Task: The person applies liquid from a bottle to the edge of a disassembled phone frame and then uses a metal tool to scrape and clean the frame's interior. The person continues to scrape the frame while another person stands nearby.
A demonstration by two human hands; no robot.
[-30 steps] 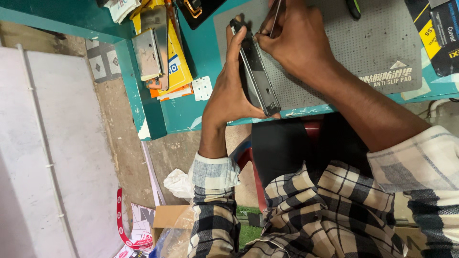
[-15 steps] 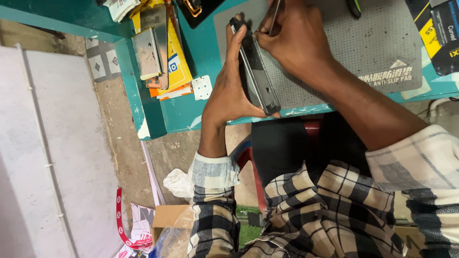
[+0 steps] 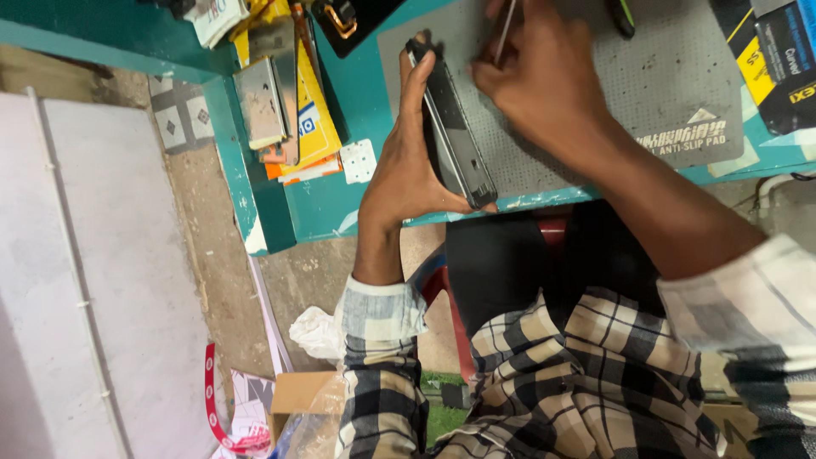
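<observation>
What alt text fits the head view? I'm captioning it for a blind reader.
A person's left hand stands a dark phone on edge over a grey work mat on a teal bench, while the right hand works a thin tool beside it.

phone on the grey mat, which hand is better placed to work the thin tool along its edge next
Probably the right hand: it already pinches the thin tool by the phone. The left hand is busy propping the phone on edge.

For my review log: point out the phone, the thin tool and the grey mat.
phone (image 3: 455,140), head view, on its dark side edge.
thin tool (image 3: 505,34), head view, on its shaft above the right hand.
grey mat (image 3: 680,76), head view, on bare dotted surface.
</observation>
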